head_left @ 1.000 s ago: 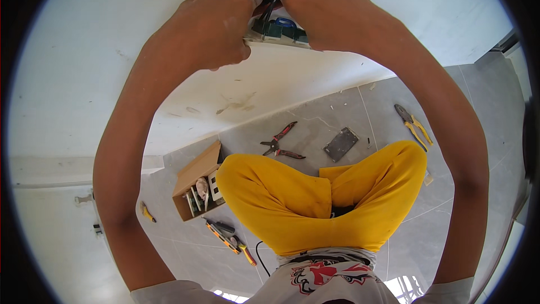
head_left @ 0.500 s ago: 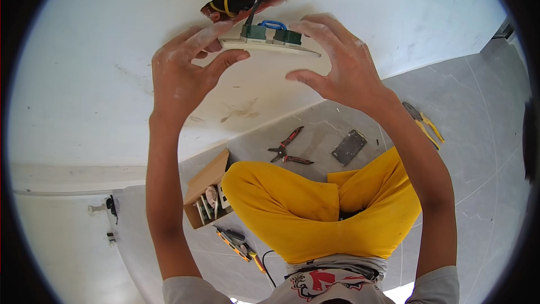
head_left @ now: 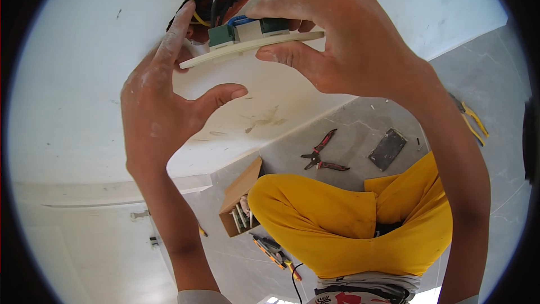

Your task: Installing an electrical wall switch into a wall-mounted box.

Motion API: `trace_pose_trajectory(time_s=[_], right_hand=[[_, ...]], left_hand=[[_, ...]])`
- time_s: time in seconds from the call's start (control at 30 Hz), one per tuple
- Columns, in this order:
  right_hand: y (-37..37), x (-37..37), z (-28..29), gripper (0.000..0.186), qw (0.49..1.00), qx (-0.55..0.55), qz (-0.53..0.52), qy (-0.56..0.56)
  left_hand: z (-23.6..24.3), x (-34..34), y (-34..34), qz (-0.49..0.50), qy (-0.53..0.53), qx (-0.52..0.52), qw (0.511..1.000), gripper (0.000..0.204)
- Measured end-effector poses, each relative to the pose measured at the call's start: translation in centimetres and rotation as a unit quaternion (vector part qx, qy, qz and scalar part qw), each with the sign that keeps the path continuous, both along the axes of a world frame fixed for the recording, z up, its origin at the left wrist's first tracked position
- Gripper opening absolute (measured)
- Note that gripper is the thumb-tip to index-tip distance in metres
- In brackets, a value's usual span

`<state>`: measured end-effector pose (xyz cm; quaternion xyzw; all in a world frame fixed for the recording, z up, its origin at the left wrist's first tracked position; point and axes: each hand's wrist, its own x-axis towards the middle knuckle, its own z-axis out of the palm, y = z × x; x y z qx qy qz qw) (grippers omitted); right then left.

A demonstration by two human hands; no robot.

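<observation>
A white electrical wall plate (head_left: 225,52) with green blocks on its back hangs below a ragged hole (head_left: 194,28) in the wall. A blue wire loop (head_left: 241,19) lies across the blocks, and dark and yellow wires come out of the hole. My right hand (head_left: 349,39) grips the plate's right end, thumb underneath and fingers behind. My left hand (head_left: 160,93) is open at the left end, its thumb well apart from the plate. Its index finger reaches up by the hole's edge; whether the other fingers touch the plate is hidden.
On the grey tiled floor lie red-handled pliers (head_left: 324,155), a dark flat slab (head_left: 387,149) and yellow-handled pliers (head_left: 473,121). An open cardboard box (head_left: 229,214) with white parts stands by my yellow-trousered knee (head_left: 281,197). Beside it lie orange-handled tools (head_left: 269,251).
My right hand has closed on the plate's right end, where it was open before. The left thumb has come away from the plate. The plate tilts more, and the view has shifted.
</observation>
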<state>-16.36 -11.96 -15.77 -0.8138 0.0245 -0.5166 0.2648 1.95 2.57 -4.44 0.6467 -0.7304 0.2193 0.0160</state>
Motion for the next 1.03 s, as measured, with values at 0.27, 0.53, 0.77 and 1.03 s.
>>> trace_pose_trajectory(time_s=[0.27, 0.53, 0.77, 1.03], right_hand=[[0.4, 1.2, 1.9, 0.048, 0.981, -0.108, -0.157, -0.041], [-1.7, -1.6, 4.9, 0.068, 0.941, -0.083, 0.022, 0.327], [0.6, 0.2, 2.7, 0.052, 0.973, -0.07, -0.135, 0.171], [1.9, 2.0, -1.9, 0.051, 0.985, 0.094, -0.119, -0.081]], left_hand=[[2.0, -1.4, -1.1, 0.185, -0.18, 0.1, 0.961, 0.124], [2.2, -1.5, -2.0, 0.149, -0.099, 0.122, 0.976, 0.119], [2.0, -2.2, -2.3, 0.132, -0.211, 0.111, 0.962, 0.113], [2.9, -1.3, -2.5, 0.156, -0.051, 0.107, 0.981, 0.1]])
